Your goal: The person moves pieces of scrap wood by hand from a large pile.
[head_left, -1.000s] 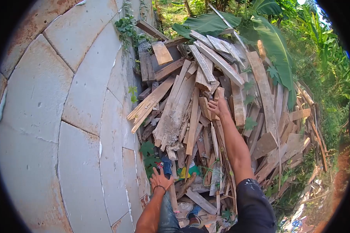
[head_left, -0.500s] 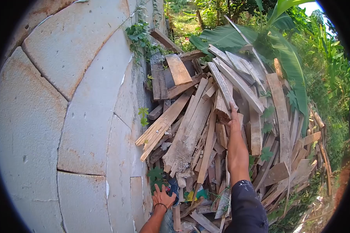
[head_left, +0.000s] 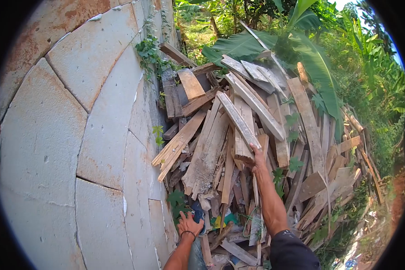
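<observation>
The right hand (head_left: 257, 158) has dropped lower and is now closed on the bottom end of a plank (head_left: 237, 118), which is tilted up but still lying on the pile (head_left: 310, 135). The left hand (head_left: 190, 223), fingers spread, sits low beside the wall (head_left: 54, 135). The rest of the pile looks untouched.
</observation>
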`<move>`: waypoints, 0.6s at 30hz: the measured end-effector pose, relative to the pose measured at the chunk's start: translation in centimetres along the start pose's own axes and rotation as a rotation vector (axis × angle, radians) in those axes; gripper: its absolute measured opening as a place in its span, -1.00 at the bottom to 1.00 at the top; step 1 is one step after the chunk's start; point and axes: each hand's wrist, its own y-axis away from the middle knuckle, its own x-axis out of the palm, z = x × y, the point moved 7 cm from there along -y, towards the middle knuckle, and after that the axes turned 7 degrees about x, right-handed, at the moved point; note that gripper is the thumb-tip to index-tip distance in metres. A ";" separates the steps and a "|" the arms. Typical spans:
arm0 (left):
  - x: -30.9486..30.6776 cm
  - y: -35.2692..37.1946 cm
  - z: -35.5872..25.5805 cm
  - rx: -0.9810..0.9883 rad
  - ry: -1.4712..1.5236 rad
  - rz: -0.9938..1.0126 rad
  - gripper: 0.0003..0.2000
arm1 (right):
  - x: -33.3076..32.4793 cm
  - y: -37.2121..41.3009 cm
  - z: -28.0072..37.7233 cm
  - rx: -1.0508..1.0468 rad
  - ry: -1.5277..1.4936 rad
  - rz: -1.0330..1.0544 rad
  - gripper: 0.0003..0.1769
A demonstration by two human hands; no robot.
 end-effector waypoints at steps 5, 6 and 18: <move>2.9 3.8 -1.2 0.034 -0.125 0.031 -0.12 | -10.9 13.7 -5.1 0.145 -0.094 0.102 -0.16; 3.5 4.9 -1.6 0.045 -0.134 0.043 -0.12 | -12.2 16.0 -5.6 0.163 -0.119 0.098 -0.15; 7.8 10.8 -0.7 0.120 -0.150 -0.038 -0.17 | -31.7 43.7 -5.4 0.046 0.299 -0.108 -0.26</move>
